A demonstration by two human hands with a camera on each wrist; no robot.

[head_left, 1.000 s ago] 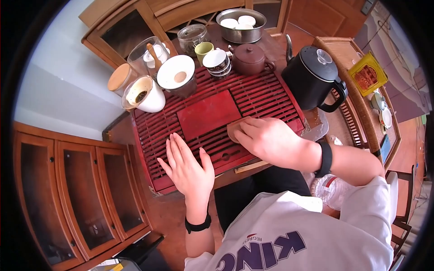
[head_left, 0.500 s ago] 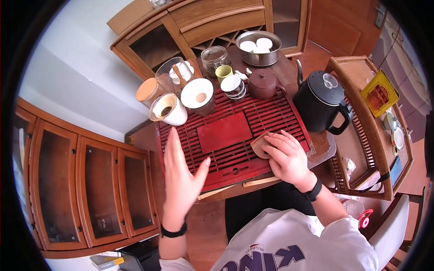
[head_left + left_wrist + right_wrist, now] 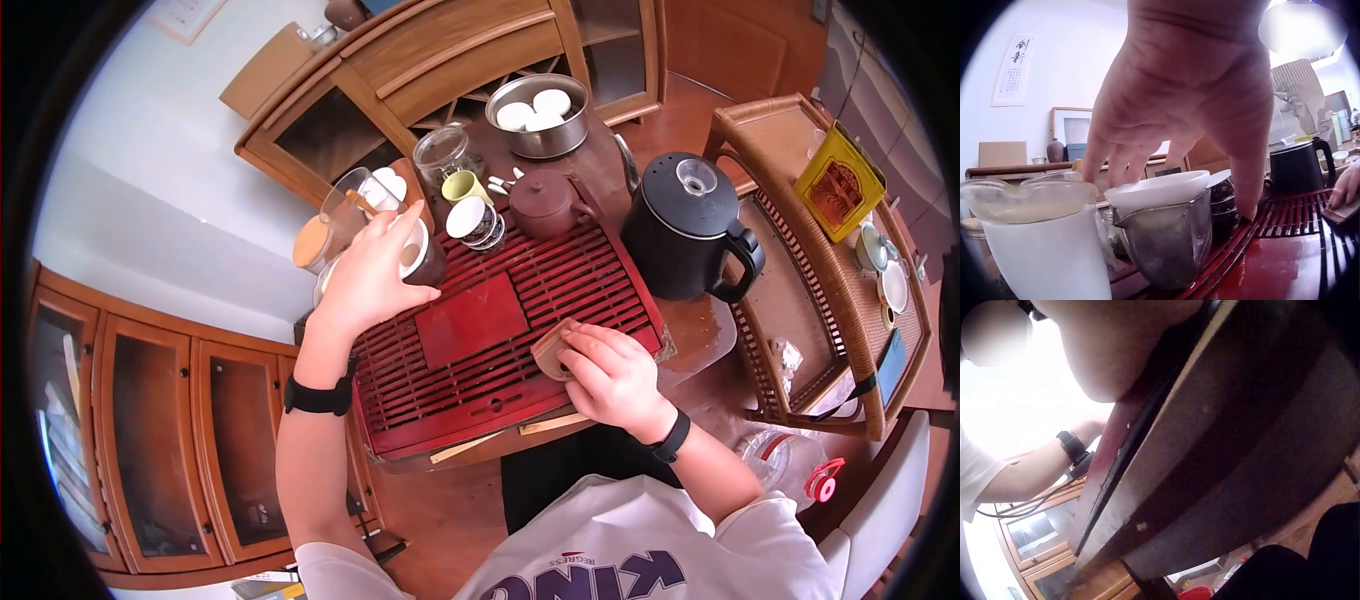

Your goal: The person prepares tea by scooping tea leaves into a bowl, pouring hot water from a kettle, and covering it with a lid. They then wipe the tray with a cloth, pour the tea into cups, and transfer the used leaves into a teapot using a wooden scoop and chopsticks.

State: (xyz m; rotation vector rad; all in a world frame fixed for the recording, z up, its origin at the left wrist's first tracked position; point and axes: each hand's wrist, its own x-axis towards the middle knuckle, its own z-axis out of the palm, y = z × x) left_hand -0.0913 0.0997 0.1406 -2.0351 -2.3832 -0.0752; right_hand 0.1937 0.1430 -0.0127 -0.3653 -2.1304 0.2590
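Note:
My left hand (image 3: 368,275) reaches over the glass pitcher (image 3: 1163,244) at the tray's left side, with a white strainer (image 3: 1160,189) in its mouth. In the left wrist view the fingers hang spread behind the strainer's rim, the thumb to its right. Beside that pitcher is a white lidless cup with a glass-like lip (image 3: 1041,250). My right hand (image 3: 615,375) pinches a flat brown coaster (image 3: 550,350), tilted over the front right of the red slatted tea tray (image 3: 470,325). The right wrist view shows mostly forearm and table edge; the coaster is hidden there.
Along the tray's back stand stacked patterned cups (image 3: 475,222), a green cup (image 3: 463,187) and a brown teapot (image 3: 545,203). A black kettle (image 3: 685,225) is at the right. Behind are a lidded jar (image 3: 445,155) and a metal pot (image 3: 540,120). A wicker shelf (image 3: 870,400) stands farther right.
My left hand has lifted from the tray and moved up and forward to the pitcher with the strainer. The right hand has shifted rightward, raising the coaster from flat on the tray to tilted.

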